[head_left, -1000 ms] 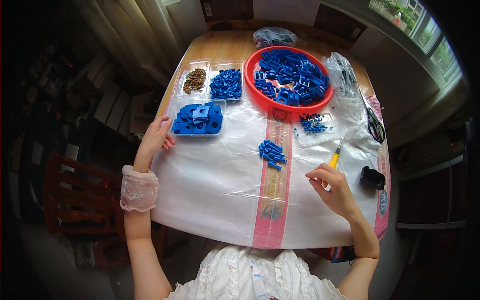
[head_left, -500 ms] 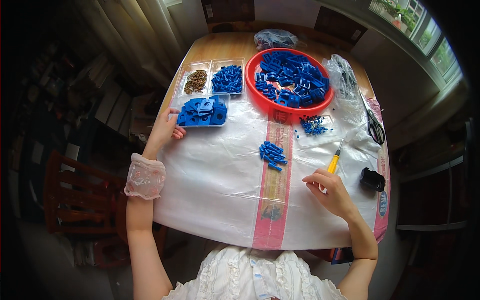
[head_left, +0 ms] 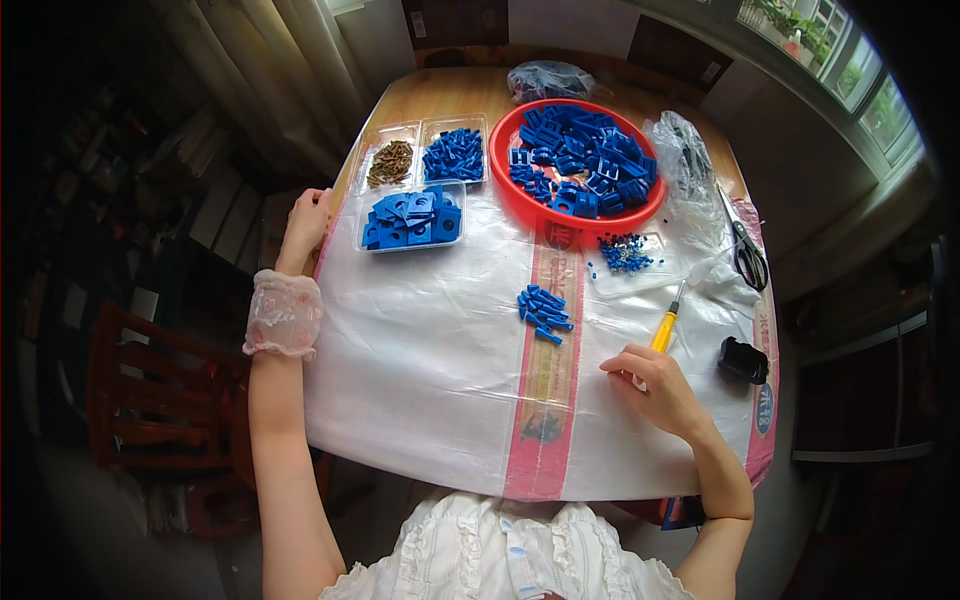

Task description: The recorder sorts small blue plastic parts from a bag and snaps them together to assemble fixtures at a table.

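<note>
At the table's left edge my left hand [head_left: 307,218] has its fingers curled in, beside the pink border of the white sheet [head_left: 410,370]. Whatever those fingers hold, if anything, is hidden. To its right a clear plastic box [head_left: 390,246] holds flat blue pieces with round holes [head_left: 418,207]. My right hand [head_left: 655,390] rests low over the sheet with fingers bent together, and their contents cannot be made out. Just beyond its knuckles lies a screwdriver with a yellow handle [head_left: 665,330]. Several slim blue plastic pieces [head_left: 543,312] lie loose to its upper left.
Two clear trays hold brass-coloured screws [head_left: 391,163] and small blue parts [head_left: 455,155]. A red basin [head_left: 505,190] is heaped with blue parts. Tiny blue pieces [head_left: 625,253] lie on a clear lid. Plastic bags [head_left: 688,160], black-handled scissors [head_left: 750,258] and a black object [head_left: 744,360] line the right side.
My left hand has left the box of flat blue pieces and moved left to the table's edge. The box sits slightly farther right and away from me. My right hand has barely shifted.
</note>
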Demonstrator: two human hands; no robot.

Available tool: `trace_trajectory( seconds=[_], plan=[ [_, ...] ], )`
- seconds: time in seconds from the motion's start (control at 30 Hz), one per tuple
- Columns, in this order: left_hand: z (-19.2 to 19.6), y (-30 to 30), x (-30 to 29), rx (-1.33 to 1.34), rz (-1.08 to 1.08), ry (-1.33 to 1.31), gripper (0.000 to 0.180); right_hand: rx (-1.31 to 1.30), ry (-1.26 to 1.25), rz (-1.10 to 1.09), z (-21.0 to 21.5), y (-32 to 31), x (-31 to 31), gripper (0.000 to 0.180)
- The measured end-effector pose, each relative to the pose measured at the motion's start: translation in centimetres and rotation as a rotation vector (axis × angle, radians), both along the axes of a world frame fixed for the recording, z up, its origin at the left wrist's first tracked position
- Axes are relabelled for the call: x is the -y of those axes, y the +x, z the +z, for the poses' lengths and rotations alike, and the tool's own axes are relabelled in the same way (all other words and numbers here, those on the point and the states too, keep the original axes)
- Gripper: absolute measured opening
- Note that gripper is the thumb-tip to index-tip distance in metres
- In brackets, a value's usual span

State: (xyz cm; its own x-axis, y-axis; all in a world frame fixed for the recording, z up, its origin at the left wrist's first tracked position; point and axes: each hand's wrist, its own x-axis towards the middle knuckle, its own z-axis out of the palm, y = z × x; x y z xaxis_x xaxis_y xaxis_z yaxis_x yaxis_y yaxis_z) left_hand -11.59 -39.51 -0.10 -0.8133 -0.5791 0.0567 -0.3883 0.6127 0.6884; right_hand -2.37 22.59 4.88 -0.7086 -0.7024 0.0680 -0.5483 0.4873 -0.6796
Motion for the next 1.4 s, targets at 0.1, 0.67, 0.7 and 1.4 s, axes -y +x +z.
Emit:
trace_trajectory(
  seconds=[0.1,0.67,0.7,1.4],
  plan=[
    [-2.3,-4.3,1.8,-0.183,-0.087,0.363,0.038,0.010,-0.010,-0.005,-0.3,0.0,0.0,0.016],
    [-3.6,-10.7,1.8,-0.163,-0.216,0.176,0.040,-0.014,-0.043,-0.001,-0.8,-0.6,0.3,0.018],
    [-3.6,-11.1,-0.3,-0.156,-0.209,0.206,0.042,-0.007,-0.024,-0.028,-0.6,-0.5,-0.1,0.018],
    [3.7,5.0,-11.8,-0.299,-0.744,-0.750,0.019,-0.004,-0.048,0.012,-0.4,0.1,-0.2,0.018]
  ],
)
